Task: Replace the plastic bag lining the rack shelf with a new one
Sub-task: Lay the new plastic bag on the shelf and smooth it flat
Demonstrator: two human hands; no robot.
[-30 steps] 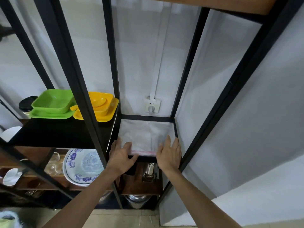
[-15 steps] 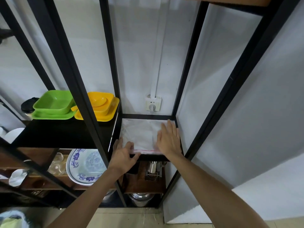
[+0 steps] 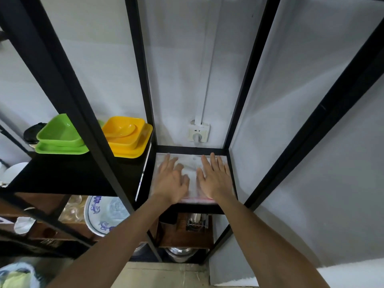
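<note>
A clear plastic bag (image 3: 192, 165) with a pink strip along its near edge lies flat on the small black rack shelf (image 3: 192, 150). My left hand (image 3: 172, 180) rests palm down on the bag's left half, fingers spread and a little blurred. My right hand (image 3: 216, 177) lies flat on the bag's right half, fingertips near the shelf's back rail. Both hands cover most of the bag; neither grips anything.
Black frame posts (image 3: 143, 80) stand around the shelf. A green dish set (image 3: 59, 135) and a yellow dish set (image 3: 125, 135) sit on the left shelf. A wall socket (image 3: 198, 133) is behind. Below are a blue-patterned plate (image 3: 104, 215), a metal rack (image 3: 196, 222) and a steel pot (image 3: 180, 253).
Both hands have slid from the bag's near edge toward the back of the shelf, the right one first and then the left, and now lie flat over the bag.
</note>
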